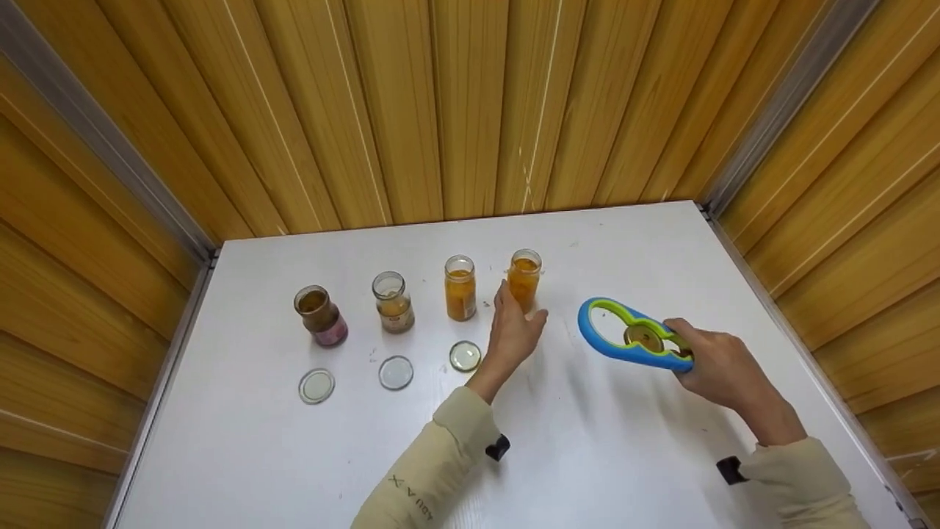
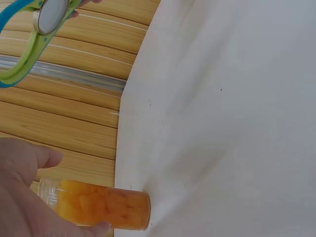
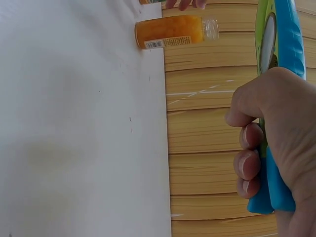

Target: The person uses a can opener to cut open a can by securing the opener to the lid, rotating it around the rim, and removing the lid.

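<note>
My left hand (image 1: 514,334) is beside the rightmost open glass jar (image 1: 524,278) of orange fruit, its thumb spread away from the fingers. In the right wrist view a gap shows between those fingertips and the jar (image 3: 173,32), which stands upright. My right hand (image 1: 723,366) grips a blue and green jar opener (image 1: 635,354) by its handle end, above the table. A gold-coloured lid (image 1: 644,338) sits in one of the opener's holes; its pale underside (image 2: 51,15) shows in the left wrist view.
Further left stand another jar of orange fruit (image 1: 460,294), a part-filled jar (image 1: 394,305) and a dark jar with a pink label (image 1: 323,316), all uncovered. Loose lids lie before them: left (image 1: 316,386), middle (image 1: 396,372), right (image 1: 465,356). Wood-look panels (image 1: 470,110) border the white table (image 1: 242,455).
</note>
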The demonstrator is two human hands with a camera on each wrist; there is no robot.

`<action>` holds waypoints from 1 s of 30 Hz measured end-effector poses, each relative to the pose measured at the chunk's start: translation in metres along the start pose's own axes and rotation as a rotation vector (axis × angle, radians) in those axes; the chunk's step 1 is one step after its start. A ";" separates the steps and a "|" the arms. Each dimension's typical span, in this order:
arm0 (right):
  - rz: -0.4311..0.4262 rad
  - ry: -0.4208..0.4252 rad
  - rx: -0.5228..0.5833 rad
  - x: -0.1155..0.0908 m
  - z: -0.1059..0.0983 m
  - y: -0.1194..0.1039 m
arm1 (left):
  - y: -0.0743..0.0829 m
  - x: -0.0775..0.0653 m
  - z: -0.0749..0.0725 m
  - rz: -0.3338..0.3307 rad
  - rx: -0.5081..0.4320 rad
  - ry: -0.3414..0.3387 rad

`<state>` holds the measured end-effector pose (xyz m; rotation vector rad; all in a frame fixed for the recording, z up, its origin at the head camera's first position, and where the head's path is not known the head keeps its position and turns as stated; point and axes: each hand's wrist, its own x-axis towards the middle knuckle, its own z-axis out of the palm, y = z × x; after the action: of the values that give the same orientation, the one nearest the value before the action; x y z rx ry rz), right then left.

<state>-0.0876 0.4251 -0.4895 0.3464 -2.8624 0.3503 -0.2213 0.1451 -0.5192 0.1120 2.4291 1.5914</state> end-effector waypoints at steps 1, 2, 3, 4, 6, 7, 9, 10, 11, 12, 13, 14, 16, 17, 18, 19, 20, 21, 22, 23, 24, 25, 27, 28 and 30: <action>0.001 -0.001 0.002 0.001 0.000 -0.001 | 0.001 -0.003 -0.001 0.005 -0.003 -0.009; 0.000 -0.001 0.003 0.001 -0.001 -0.002 | 0.001 -0.006 -0.001 0.009 -0.007 -0.015; -0.003 -0.001 0.002 0.002 -0.001 -0.003 | 0.001 -0.009 -0.002 0.007 -0.010 -0.024; -0.005 0.000 0.001 0.003 -0.002 -0.004 | 0.001 -0.012 -0.003 0.002 -0.011 -0.034; -0.009 0.000 -0.005 0.004 -0.003 -0.007 | 0.000 -0.018 -0.005 -0.010 -0.011 -0.060; -0.007 -0.004 -0.007 0.005 -0.003 -0.008 | -0.001 -0.020 -0.006 -0.017 -0.009 -0.075; -0.003 -0.014 -0.008 0.006 -0.004 -0.010 | -0.002 -0.024 -0.008 -0.028 -0.018 -0.110; -0.002 -0.018 -0.006 0.006 -0.004 -0.012 | -0.002 -0.026 -0.009 -0.032 -0.022 -0.128; -0.002 -0.022 -0.006 0.007 -0.005 -0.013 | -0.003 -0.028 -0.010 -0.032 -0.028 -0.144; -0.005 -0.022 -0.008 0.007 -0.005 -0.014 | -0.003 -0.029 -0.012 -0.029 -0.033 -0.156; -0.010 -0.018 -0.007 0.007 -0.005 -0.015 | -0.003 -0.030 -0.013 -0.027 -0.038 -0.171; -0.019 -0.012 -0.007 0.007 -0.005 -0.017 | -0.004 -0.031 -0.014 -0.023 -0.044 -0.182; -0.047 0.013 -0.015 0.007 -0.006 -0.019 | -0.004 -0.034 -0.016 -0.021 -0.051 -0.205; -0.060 0.026 -0.020 0.007 -0.005 -0.020 | -0.005 -0.035 -0.017 -0.017 -0.053 -0.214; -0.072 0.038 -0.024 0.007 -0.006 -0.022 | -0.005 -0.036 -0.018 -0.016 -0.053 -0.225; -0.081 0.046 -0.023 0.007 -0.006 -0.023 | -0.006 -0.038 -0.020 -0.017 -0.052 -0.235; -0.088 0.051 -0.023 0.008 -0.005 -0.025 | -0.006 -0.039 -0.021 -0.017 -0.055 -0.244; -0.093 0.055 -0.023 0.008 -0.006 -0.026 | -0.007 -0.041 -0.022 -0.020 -0.062 -0.256; -0.090 0.052 -0.021 0.008 -0.006 -0.028 | -0.007 -0.042 -0.023 -0.025 -0.073 -0.268; -0.089 0.048 -0.016 0.008 -0.006 -0.030 | -0.008 -0.044 -0.024 -0.030 -0.087 -0.281; -0.089 0.044 -0.012 0.008 -0.007 -0.031 | -0.008 -0.046 -0.026 -0.035 -0.104 -0.295; -0.088 0.040 -0.010 0.008 -0.007 -0.033 | -0.008 -0.047 -0.028 -0.043 -0.123 -0.310; -0.087 0.033 -0.007 0.008 -0.007 -0.036 | -0.009 -0.050 -0.031 -0.053 -0.176 -0.347; -0.086 0.029 -0.004 0.008 -0.007 -0.038 | -0.009 -0.050 -0.033 -0.053 -0.199 -0.365; -0.087 0.023 0.001 0.009 -0.007 -0.041 | -0.010 -0.052 -0.035 -0.052 -0.245 -0.406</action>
<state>-0.0837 0.3868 -0.4719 0.4623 -2.8143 0.3366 -0.1786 0.0996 -0.5070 0.2943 1.9063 1.6422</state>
